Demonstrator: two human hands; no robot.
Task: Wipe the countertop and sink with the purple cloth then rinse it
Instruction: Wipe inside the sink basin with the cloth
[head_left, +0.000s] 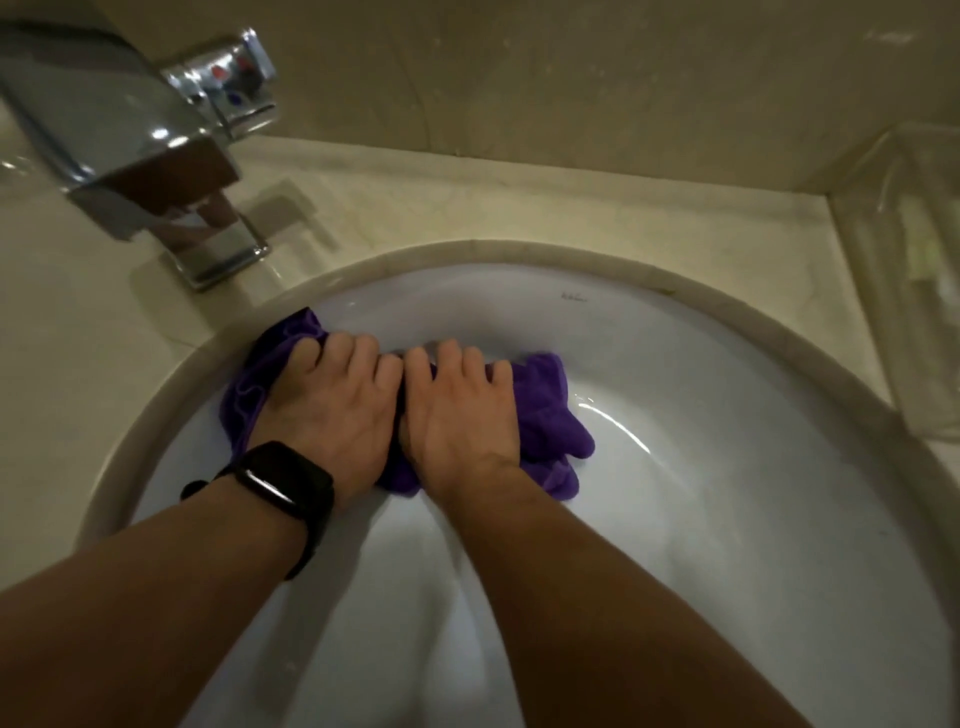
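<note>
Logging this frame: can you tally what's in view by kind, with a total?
Hands: 2 (left hand, right hand, both gripping the cloth)
Purple cloth: 1
Sink: 1
Faucet: 1
Black wristband: 1
Clear container, blurred: 1
Total: 7
</note>
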